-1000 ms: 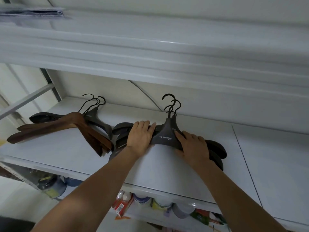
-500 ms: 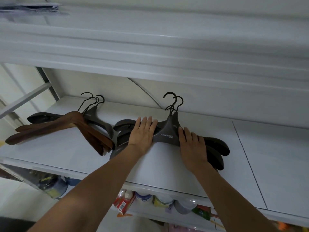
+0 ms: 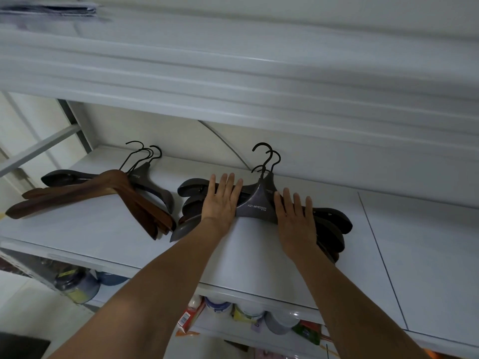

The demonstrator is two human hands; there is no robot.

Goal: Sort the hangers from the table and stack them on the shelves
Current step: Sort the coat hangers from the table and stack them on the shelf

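Observation:
A stack of dark grey hangers [image 3: 255,203] lies flat on the white shelf [image 3: 103,234], hooks pointing to the back wall. My left hand [image 3: 221,200] rests flat on the stack's left arm, fingers spread. On the stack's right arm lies my right hand [image 3: 295,218], also flat with fingers apart. Neither hand is curled around a hanger. A second pile, brown wooden hangers [image 3: 108,195] over a dark one, sits to the left on the same shelf.
An upper shelf [image 3: 233,73] hangs low over the hangers, with papers [image 3: 51,9] on its left end. Below the shelf's front edge stand jars and bottles [image 3: 233,309]. A seam [image 3: 381,255] crosses the shelf right of the stack.
Both hands have flattened and slid a little further onto the grey stack, pushing it slightly toward the back wall. The brown pile has not moved.

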